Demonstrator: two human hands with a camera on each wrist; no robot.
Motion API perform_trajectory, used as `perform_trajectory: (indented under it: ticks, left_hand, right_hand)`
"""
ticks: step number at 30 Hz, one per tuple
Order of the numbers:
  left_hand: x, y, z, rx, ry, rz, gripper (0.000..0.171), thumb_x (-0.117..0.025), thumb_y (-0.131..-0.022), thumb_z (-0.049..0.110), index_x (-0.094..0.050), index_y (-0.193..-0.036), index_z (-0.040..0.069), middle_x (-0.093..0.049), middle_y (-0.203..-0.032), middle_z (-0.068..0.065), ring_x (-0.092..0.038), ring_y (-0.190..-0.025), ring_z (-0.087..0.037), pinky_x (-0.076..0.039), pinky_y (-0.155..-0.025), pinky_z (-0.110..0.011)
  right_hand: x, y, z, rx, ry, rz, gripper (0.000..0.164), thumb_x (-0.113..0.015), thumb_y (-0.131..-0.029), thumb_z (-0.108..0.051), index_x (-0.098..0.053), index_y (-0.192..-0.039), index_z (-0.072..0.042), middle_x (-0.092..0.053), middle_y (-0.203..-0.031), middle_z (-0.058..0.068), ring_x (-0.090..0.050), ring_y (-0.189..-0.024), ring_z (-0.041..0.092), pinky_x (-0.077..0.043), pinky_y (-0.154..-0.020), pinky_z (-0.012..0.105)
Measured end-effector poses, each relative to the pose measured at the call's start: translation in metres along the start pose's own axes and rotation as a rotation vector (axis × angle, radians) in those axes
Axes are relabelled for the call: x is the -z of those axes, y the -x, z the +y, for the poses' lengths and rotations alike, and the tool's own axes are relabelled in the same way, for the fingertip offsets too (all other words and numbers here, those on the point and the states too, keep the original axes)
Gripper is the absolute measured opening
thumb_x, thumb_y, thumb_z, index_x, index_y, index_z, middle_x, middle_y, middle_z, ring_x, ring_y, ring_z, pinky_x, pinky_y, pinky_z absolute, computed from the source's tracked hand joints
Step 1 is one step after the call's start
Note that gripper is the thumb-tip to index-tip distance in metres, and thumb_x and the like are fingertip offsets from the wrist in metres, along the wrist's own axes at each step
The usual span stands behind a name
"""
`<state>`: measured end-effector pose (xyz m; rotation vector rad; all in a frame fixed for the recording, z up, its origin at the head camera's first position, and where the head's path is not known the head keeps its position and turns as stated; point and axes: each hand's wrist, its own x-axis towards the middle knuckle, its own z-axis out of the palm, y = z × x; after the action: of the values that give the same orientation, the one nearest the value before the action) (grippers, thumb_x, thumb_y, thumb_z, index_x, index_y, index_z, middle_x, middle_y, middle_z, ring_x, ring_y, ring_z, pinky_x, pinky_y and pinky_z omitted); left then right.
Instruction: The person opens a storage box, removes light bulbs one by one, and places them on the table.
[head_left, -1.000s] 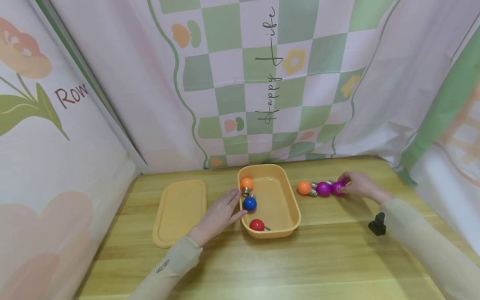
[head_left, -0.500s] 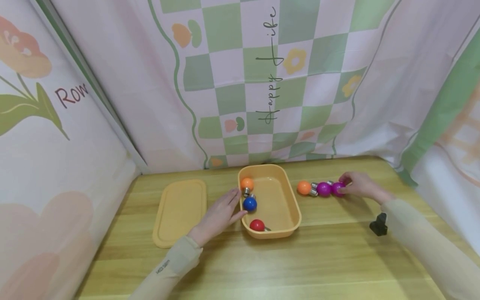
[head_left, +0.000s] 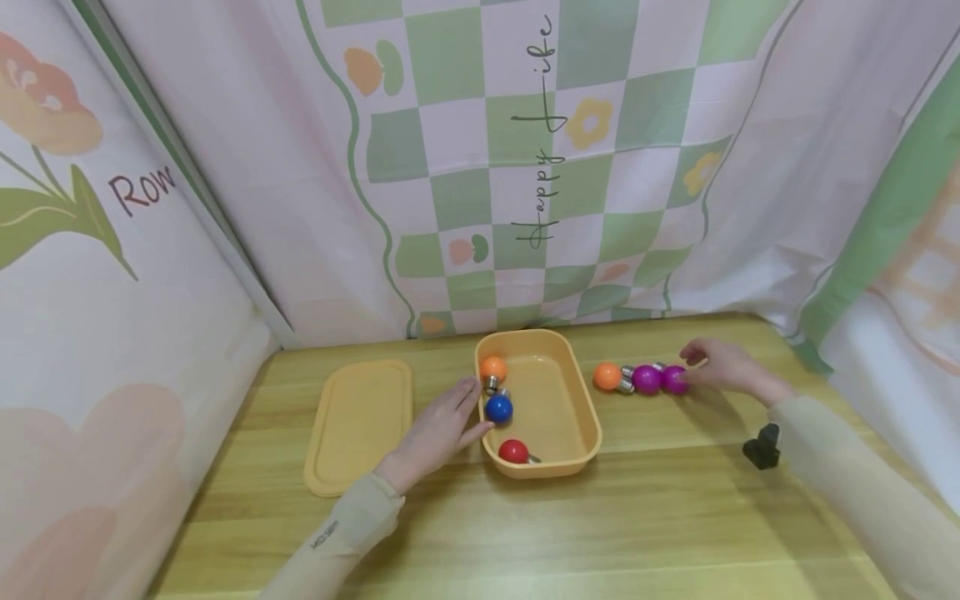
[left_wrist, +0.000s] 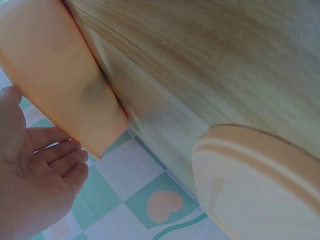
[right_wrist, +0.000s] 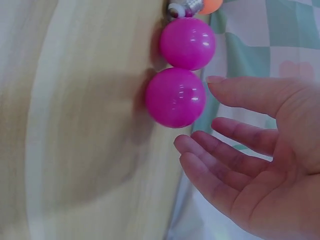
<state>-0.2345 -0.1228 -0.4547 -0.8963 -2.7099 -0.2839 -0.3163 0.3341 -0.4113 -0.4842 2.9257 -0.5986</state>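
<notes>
In the head view, my left hand [head_left: 438, 429] rests at the left rim of a yellow plastic box [head_left: 551, 404], fingers straight along its side. Inside the box lie an orange bulb [head_left: 493, 367], a blue bulb [head_left: 498, 408] and a red bulb [head_left: 513, 452]. To the right, my right hand [head_left: 723, 367] is beside the outermost purple bulb [head_left: 675, 381], holding nothing. The right wrist view shows its thumb and fingers spread apart near that purple bulb [right_wrist: 175, 98]. A second purple bulb [head_left: 647, 379] and an orange bulb [head_left: 607, 376] continue the row toward the box.
A flat yellow lid [head_left: 360, 427] lies on the wooden table [head_left: 510, 542] left of the box. Below the right forearm sits a small black object [head_left: 762, 447]. Patterned curtains [head_left: 525, 167] stand close behind and at both sides of the table.
My right hand has let go of the outermost purple bulb, its fingers opening and drawing slightly right. The bulb stays in the row. The left hand keeps its place at the box.
</notes>
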Motion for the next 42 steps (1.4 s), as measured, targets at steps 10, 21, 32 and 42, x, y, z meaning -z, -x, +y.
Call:
perform_trajectory:
  ticks: [10, 21, 32, 42]
  left_hand:
    - [-0.002, 0.000, -0.001, -0.019, -0.023, 0.021, 0.066, -0.058, -0.099, 0.041, -0.048, -0.141, -0.009, -0.049, -0.147, -0.025, -0.052, -0.135, -0.037, -0.047, -0.113, -0.044]
    - [-0.003, 0.001, -0.003, -0.067, -0.041, 0.079, 0.065, -0.060, -0.098, 0.040, -0.049, -0.139, -0.010, -0.053, -0.142, -0.028, -0.055, -0.132, -0.037, -0.050, -0.109, -0.045]
    - [-0.002, 0.001, -0.002, -0.084, -0.057, 0.103, 0.065, -0.062, -0.097, 0.038, -0.049, -0.139, -0.010, -0.054, -0.141, -0.028, -0.056, -0.131, -0.037, -0.051, -0.108, -0.043]
    - [-0.001, 0.001, -0.001, -0.056, -0.028, 0.064, 0.065, -0.060, -0.098, 0.039, -0.049, -0.139, -0.011, -0.053, -0.142, -0.028, -0.055, -0.132, -0.038, -0.049, -0.110, -0.044]
  right_hand:
    - [0.014, -0.003, -0.029, 0.019, -0.007, 0.001, 0.052, -0.074, -0.086, -0.021, -0.057, -0.120, 0.016, -0.063, -0.115, 0.037, -0.066, -0.101, 0.048, -0.053, -0.092, 0.062]
    - [0.020, -0.005, -0.078, 0.086, -0.003, -0.021, 0.052, -0.074, -0.087, -0.023, -0.058, -0.123, 0.010, -0.066, -0.118, 0.031, -0.071, -0.098, 0.038, -0.057, -0.090, 0.055]
    - [0.008, -0.003, -0.119, 0.233, -0.029, -0.016, 0.043, -0.074, -0.088, -0.020, -0.061, -0.118, 0.008, -0.069, -0.113, 0.028, -0.072, -0.096, 0.036, -0.062, -0.084, 0.046]
    - [-0.008, -0.003, -0.146, 0.412, -0.035, -0.001, 0.030, -0.075, -0.083, -0.009, -0.065, -0.107, 0.007, -0.072, -0.102, 0.024, -0.073, -0.086, 0.031, -0.064, -0.074, 0.040]
